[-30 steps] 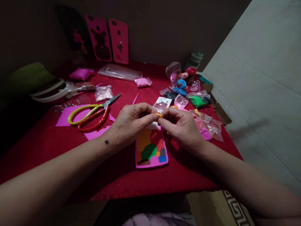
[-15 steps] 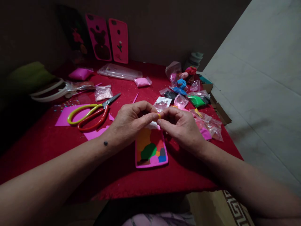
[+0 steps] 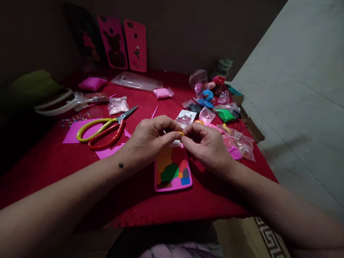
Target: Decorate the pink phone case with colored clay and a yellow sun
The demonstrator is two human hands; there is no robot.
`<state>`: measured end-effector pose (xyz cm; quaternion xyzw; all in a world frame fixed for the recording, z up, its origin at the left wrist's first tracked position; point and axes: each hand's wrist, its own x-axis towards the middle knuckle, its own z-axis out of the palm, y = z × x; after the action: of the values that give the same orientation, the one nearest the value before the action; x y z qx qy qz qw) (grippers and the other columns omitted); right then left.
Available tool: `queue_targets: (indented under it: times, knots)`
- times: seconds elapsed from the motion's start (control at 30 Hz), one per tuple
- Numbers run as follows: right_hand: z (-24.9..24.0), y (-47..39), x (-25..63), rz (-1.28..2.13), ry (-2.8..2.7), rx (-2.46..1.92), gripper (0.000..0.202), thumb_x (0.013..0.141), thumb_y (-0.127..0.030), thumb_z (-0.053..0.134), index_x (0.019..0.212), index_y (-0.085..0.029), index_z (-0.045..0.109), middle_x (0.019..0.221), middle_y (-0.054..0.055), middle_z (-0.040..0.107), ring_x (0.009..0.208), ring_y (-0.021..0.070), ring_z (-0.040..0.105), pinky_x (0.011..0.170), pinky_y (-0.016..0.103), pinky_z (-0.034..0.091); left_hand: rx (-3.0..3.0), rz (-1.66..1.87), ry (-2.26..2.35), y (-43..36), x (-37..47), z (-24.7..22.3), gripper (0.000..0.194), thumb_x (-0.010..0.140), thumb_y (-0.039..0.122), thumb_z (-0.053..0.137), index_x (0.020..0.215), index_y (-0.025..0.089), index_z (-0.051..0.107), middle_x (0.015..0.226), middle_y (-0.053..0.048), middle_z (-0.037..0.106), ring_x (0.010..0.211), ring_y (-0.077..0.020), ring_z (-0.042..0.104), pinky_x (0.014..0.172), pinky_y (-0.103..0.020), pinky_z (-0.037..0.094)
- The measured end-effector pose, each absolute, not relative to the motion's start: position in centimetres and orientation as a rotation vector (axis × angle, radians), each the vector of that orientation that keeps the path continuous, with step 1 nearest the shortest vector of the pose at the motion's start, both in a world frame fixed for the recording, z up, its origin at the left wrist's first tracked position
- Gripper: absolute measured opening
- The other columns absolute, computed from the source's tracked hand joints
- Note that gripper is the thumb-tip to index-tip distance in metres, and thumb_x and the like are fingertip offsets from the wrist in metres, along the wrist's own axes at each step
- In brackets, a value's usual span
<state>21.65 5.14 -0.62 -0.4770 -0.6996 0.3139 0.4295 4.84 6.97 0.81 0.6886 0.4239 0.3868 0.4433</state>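
Observation:
Between the fingertips of my left hand (image 3: 156,138) and my right hand (image 3: 205,143) is a small yellow piece (image 3: 181,133), pinched from both sides. Both hands are closed, thumbs against fingers. Just below them, a phone case (image 3: 169,172) with a pink rim lies on the red cloth. Patches of orange, red, green, pink, blue, grey and brown cover its lower part. A whitish area shows at its upper part, mostly hidden by my hands.
Scissors (image 3: 107,130) with yellow and red handles lie on the left over pink sheets (image 3: 73,132). Bags of coloured clay (image 3: 224,114) crowd the right. Decorated cases (image 3: 135,46) lean on the back wall. A clear case (image 3: 137,82) lies before them. The red cloth (image 3: 129,200) ends in front.
The fingers have shifted slightly around the yellow piece, which now looks flatter and thinner. Nothing else has visibly moved.

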Motion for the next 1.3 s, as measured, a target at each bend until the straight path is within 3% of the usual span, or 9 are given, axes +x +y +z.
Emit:
queue_targets:
  times: [0.2, 0.33, 0.47, 0.63, 0.93, 1.07, 1.3]
  knots:
    - [-0.20, 5.02, 21.43, 1.039, -1.614, -1.116, 0.009, 0.077, -0.024, 0.066, 0.077, -0.017, 0.060, 0.067, -0.001, 0.061, 0.056, 0.0094, 0.053, 0.052, 0.022, 0.042, 1.483, 1.004, 0.983, 7.23, 4.91, 0.49, 0.005, 0.081, 0.020, 0.068, 0.080, 0.015, 0.069, 0.070, 0.003, 0.065, 0.064, -0.0070, 0.057, 0.058, -0.018, 0.044]
    - [-0.26, 5.08, 21.55, 0.994, -1.617, -1.143, 0.010, 0.080, -0.024, 0.064, 0.075, -0.016, 0.061, 0.066, -0.001, 0.061, 0.054, 0.0090, 0.052, 0.050, 0.022, 0.041, 1.416, 0.969, 0.930, 7.22, 4.81, 0.53, 0.006, 0.082, 0.021, 0.069, 0.084, 0.015, 0.070, 0.075, 0.003, 0.068, 0.066, -0.0066, 0.060, 0.060, -0.016, 0.046]
    - [-0.45, 5.12, 21.72, 0.874, -1.668, -1.175, 0.008, 0.079, -0.019, 0.062, 0.072, -0.017, 0.059, 0.064, -0.001, 0.060, 0.056, 0.0095, 0.051, 0.052, 0.023, 0.040, 1.515, 0.929, 0.929, 7.03, 4.63, 0.70, 0.015, 0.079, 0.020, 0.070, 0.093, 0.016, 0.072, 0.087, -0.001, 0.073, 0.078, -0.0120, 0.065, 0.070, -0.022, 0.051]
    - [-0.52, 5.08, 21.72, 0.727, -1.758, -1.174, 0.008, 0.079, -0.016, 0.061, 0.071, -0.016, 0.059, 0.064, -0.001, 0.060, 0.056, 0.0095, 0.051, 0.052, 0.023, 0.040, 1.689, 0.947, 1.054, 7.04, 4.68, 0.71, 0.009, 0.078, 0.022, 0.068, 0.083, 0.015, 0.072, 0.078, -0.002, 0.071, 0.073, -0.0134, 0.061, 0.067, -0.025, 0.049]
    - [-0.80, 5.11, 21.49, 0.862, -1.640, -1.115, 0.010, 0.079, -0.022, 0.066, 0.074, -0.017, 0.059, 0.069, 0.001, 0.062, 0.062, 0.0115, 0.055, 0.057, 0.025, 0.044, 1.539, 0.948, 1.028, 7.11, 4.86, 0.63, 0.007, 0.079, 0.021, 0.067, 0.078, 0.015, 0.070, 0.071, 0.002, 0.068, 0.066, -0.0087, 0.059, 0.062, -0.019, 0.046]
    - [-0.73, 5.21, 21.76, 0.862, -1.634, -1.140, 0.011, 0.079, -0.022, 0.066, 0.073, -0.017, 0.059, 0.070, 0.001, 0.062, 0.061, 0.0110, 0.055, 0.055, 0.024, 0.043, 1.490, 0.915, 0.995, 7.02, 4.76, 0.89, 0.011, 0.078, 0.020, 0.069, 0.087, 0.016, 0.072, 0.079, 0.001, 0.072, 0.071, -0.0104, 0.064, 0.066, -0.020, 0.049]
    - [-0.52, 5.03, 21.53, 0.905, -1.616, -1.128, 0.012, 0.079, -0.024, 0.067, 0.073, -0.017, 0.058, 0.069, 0.000, 0.062, 0.058, 0.0102, 0.053, 0.052, 0.023, 0.042, 1.648, 0.934, 1.120, 6.95, 4.73, 1.05, 0.008, 0.079, 0.020, 0.067, 0.077, 0.014, 0.071, 0.067, 0.001, 0.069, 0.064, -0.0094, 0.058, 0.059, -0.019, 0.045]
